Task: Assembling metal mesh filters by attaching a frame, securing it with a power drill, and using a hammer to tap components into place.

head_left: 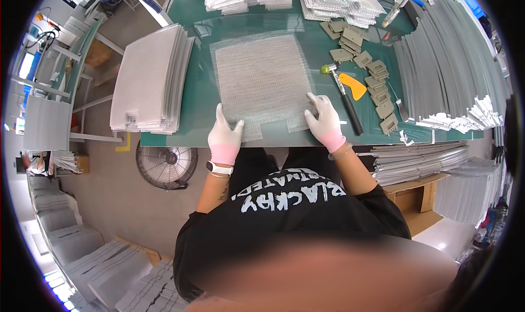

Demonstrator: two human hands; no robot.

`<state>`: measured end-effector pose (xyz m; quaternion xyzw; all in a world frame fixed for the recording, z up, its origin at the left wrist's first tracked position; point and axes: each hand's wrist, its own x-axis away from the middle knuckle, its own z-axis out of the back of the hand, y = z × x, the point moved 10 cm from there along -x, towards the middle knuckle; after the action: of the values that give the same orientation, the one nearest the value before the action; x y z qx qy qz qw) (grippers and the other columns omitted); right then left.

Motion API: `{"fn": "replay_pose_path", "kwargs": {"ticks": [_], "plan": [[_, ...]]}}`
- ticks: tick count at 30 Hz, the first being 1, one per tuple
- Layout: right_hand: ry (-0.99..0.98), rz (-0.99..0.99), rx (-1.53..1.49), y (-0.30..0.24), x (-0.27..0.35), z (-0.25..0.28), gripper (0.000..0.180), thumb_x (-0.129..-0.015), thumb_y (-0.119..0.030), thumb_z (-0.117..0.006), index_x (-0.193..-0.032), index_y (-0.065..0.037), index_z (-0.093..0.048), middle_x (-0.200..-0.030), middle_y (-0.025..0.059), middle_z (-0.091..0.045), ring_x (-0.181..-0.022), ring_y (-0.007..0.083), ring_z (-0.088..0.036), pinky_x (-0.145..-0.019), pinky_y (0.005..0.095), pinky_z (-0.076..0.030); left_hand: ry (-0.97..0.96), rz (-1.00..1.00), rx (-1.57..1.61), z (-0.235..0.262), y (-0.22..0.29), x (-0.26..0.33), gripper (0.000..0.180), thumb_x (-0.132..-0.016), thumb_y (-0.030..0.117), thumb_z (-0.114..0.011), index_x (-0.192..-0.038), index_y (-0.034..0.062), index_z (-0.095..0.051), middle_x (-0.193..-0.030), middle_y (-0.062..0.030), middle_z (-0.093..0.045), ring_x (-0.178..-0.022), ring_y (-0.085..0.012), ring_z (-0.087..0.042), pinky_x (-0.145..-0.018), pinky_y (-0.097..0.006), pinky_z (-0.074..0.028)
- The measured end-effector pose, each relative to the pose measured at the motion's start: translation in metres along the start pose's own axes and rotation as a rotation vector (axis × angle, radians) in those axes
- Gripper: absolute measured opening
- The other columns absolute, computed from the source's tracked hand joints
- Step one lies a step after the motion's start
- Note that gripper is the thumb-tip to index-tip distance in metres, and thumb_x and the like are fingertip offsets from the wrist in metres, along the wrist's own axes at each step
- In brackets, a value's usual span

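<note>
A sheet of silvery wire mesh (pixel 262 74) with a notch in its near edge lies flat on the green worktable (pixel 191 128) in front of me. My left hand (pixel 224 134), in a white and pink glove, is at the sheet's near left corner, thumb and fingers apart. On the opposite side, my right hand (pixel 326 123) has its fingertips at the mesh's near right edge, also spread open. Neither hand grips anything that I can make out. Right of the sheet lie a mallet (pixel 348 101) with a black handle and a yellow scraper (pixel 354 86).
Several grey-green plastic parts (pixel 378 93) trail along the right of the table. A stack of pale panels (pixel 147 76) stands left, and a tall row of grey panels (pixel 445 65) right. More mesh sheets (pixel 339 3) are piled behind. A fan (pixel 167 167) sits on the floor.
</note>
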<state>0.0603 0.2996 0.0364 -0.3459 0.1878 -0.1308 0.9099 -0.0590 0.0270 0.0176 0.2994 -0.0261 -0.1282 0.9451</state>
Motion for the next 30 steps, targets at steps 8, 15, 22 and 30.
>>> {"fn": "replay_pose_path", "kwargs": {"ticks": [8,15,22,30], "plan": [[-0.021,-0.018,0.123,0.009,0.006,-0.014,0.048,-0.086,-0.016,-0.064,-0.133,-0.008,-0.054,-0.12,0.0205,-0.055,-0.105,0.0386,-0.059,-0.088,0.0431,-0.051,-0.035,0.001,-0.046,-0.006,-0.001,0.0,0.083,-0.085,0.033,-0.071,-0.149,0.0029,-0.028,-0.13,-0.0248,-0.058,-0.113,-0.0412,-0.06,-0.092,-0.044,-0.05],[-0.022,0.004,0.121,0.006,0.006,-0.013,0.049,-0.087,-0.017,-0.064,-0.134,-0.008,-0.053,-0.12,0.02,-0.054,-0.104,0.0384,-0.059,-0.088,0.0431,-0.051,-0.017,-0.033,-0.072,-0.008,-0.005,-0.004,0.084,-0.086,0.031,-0.071,-0.15,0.0028,-0.026,-0.128,-0.0241,-0.059,-0.111,-0.0396,-0.061,-0.09,-0.043,-0.051],[-0.158,-0.049,0.248,0.001,-0.007,-0.009,0.043,-0.086,-0.023,-0.065,-0.128,-0.012,-0.059,-0.109,0.0194,-0.057,-0.096,0.037,-0.062,-0.083,0.0427,-0.052,-0.053,0.007,-0.116,-0.008,-0.004,-0.011,0.086,-0.082,0.034,-0.073,-0.149,0.0023,-0.028,-0.126,-0.0227,-0.059,-0.109,-0.0386,-0.062,-0.091,-0.043,-0.051],[-0.212,0.08,0.27,0.003,-0.145,0.048,0.037,-0.087,-0.043,-0.057,-0.103,-0.012,-0.071,-0.097,0.0203,-0.067,-0.096,0.037,-0.064,-0.087,0.0442,-0.051,-0.088,-0.441,-0.428,-0.011,0.013,-0.02,0.075,-0.081,0.037,-0.071,-0.144,0.0075,-0.043,-0.149,-0.0176,-0.041,-0.135,-0.0418,-0.038,-0.113,-0.055,-0.028]]}}
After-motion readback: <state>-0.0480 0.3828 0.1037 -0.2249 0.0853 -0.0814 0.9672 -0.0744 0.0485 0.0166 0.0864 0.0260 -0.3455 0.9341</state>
